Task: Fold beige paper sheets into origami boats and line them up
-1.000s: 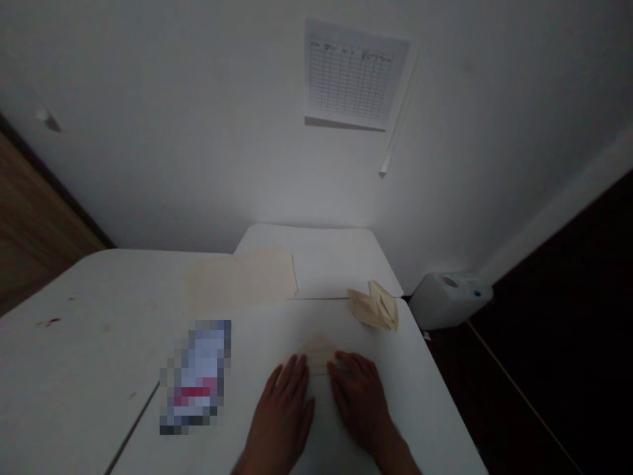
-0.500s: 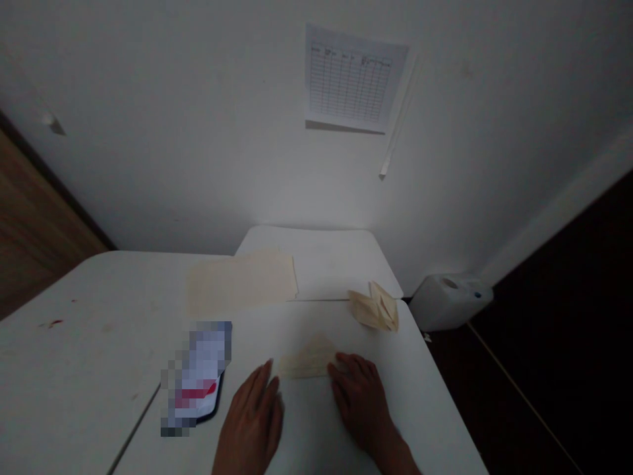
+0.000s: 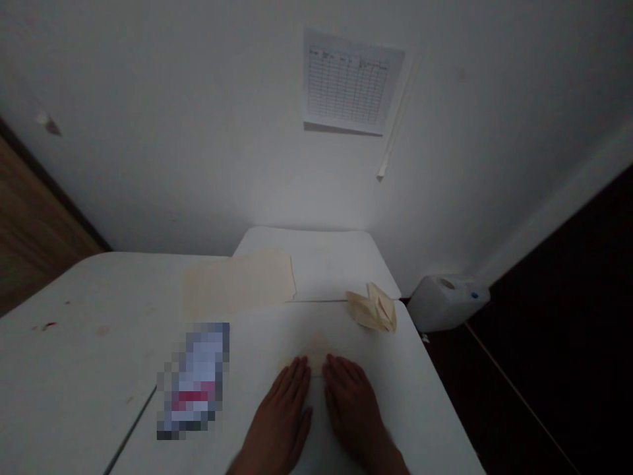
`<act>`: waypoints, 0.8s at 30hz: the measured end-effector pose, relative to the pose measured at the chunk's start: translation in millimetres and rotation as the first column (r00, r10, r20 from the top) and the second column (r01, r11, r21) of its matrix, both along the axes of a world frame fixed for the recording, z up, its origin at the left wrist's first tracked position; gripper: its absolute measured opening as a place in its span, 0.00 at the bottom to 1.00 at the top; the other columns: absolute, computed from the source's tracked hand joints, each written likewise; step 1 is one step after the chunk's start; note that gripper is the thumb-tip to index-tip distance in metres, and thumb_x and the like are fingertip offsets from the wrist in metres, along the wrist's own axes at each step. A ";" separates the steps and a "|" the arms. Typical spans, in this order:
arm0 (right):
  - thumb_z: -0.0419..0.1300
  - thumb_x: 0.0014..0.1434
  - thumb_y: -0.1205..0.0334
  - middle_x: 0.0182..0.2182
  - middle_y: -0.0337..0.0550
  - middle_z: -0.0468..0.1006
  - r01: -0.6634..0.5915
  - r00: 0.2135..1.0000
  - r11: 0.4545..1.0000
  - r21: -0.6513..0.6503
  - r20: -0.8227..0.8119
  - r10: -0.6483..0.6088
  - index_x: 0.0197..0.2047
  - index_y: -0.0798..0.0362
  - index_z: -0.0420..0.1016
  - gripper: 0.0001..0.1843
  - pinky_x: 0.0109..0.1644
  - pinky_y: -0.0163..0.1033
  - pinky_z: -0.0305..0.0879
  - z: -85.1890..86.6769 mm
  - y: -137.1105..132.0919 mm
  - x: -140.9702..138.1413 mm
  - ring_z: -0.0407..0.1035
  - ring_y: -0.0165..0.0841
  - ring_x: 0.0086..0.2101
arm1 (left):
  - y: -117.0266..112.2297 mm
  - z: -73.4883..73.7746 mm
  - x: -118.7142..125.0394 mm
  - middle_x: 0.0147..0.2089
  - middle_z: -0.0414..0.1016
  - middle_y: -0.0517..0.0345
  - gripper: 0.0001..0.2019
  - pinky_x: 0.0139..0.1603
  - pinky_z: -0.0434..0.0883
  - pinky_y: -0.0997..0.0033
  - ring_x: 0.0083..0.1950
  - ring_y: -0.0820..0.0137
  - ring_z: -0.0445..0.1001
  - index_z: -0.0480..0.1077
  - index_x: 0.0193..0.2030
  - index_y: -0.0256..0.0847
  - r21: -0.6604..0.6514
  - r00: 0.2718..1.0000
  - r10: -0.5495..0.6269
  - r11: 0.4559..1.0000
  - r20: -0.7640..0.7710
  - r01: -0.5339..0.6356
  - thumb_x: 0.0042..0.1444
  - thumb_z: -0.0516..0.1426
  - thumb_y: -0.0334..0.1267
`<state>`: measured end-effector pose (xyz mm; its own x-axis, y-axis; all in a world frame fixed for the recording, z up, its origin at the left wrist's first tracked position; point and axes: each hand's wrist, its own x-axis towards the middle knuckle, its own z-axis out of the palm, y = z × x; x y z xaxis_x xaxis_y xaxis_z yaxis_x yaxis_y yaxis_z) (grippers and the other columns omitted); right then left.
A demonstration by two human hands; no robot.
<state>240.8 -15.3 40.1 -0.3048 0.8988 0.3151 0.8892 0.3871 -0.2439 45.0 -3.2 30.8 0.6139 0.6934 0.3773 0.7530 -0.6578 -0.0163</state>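
Stretching wide, the white tabletop (image 3: 420,389) holds a big tan sheet (image 3: 242,284). Nearer, the left hand (image 3: 281,409) and right hand (image 3: 350,404) lie flat, gripping nothing, both touching the small tan paper (image 3: 316,365) on the tabletop.

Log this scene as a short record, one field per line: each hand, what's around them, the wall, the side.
Left hand: palm down, fingers on the small tan piece
Right hand: palm down, fingertips at its other side
Surface: white table
Beyond right hand: folded tan piece
Far side, left: large tan sheet
Left of left hand: pixelated item
Wall: printed grid sheet
Right of table: white container
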 end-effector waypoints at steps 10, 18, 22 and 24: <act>0.48 0.67 0.62 0.65 0.47 0.57 0.007 0.999 0.998 -0.067 0.034 -0.004 0.68 0.55 0.52 0.27 0.67 0.54 0.50 -8.5 -9.0 11.1 0.50 0.39 0.64 | -2.8 -6.2 -8.8 0.70 0.53 0.42 0.34 0.61 0.66 0.57 0.68 0.56 0.58 0.49 0.69 0.33 0.027 0.997 0.074 0.997 0.019 -0.074 0.62 0.52 0.49; 0.47 0.68 0.58 0.65 0.45 0.55 0.086 0.994 0.993 -0.081 0.070 -0.080 0.70 0.51 0.46 0.29 0.66 0.60 0.48 -10.6 -13.6 38.1 0.50 0.43 0.64 | -5.2 -2.3 -29.9 0.69 0.55 0.46 0.34 0.66 0.59 0.51 0.69 0.58 0.56 0.46 0.70 0.36 0.022 0.993 0.116 0.993 -0.018 -0.116 0.63 0.50 0.50; 0.46 0.68 0.56 0.66 0.42 0.54 0.107 0.992 0.991 -0.081 0.078 -0.101 0.70 0.49 0.47 0.28 0.66 0.61 0.47 -12.7 -13.5 36.9 0.48 0.44 0.65 | -6.4 -3.9 -31.2 0.69 0.55 0.47 0.33 0.66 0.57 0.51 0.68 0.59 0.56 0.47 0.70 0.36 0.033 0.990 0.141 0.990 -0.018 -0.140 0.63 0.50 0.50; 0.45 0.69 0.55 0.66 0.42 0.53 0.116 0.991 0.990 -0.082 0.083 -0.109 0.70 0.49 0.47 0.28 0.66 0.61 0.46 -14.3 -13.6 36.0 0.47 0.44 0.65 | -7.3 -4.7 -31.5 0.69 0.56 0.47 0.33 0.66 0.57 0.51 0.68 0.59 0.56 0.48 0.70 0.36 0.039 0.987 0.158 0.987 -0.013 -0.158 0.63 0.50 0.50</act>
<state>276.7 -28.9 25.8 -0.2209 0.9516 0.2138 0.9435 0.2640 -0.2002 13.5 -10.5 26.0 0.5039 0.7674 0.3965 0.8468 -0.5294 -0.0515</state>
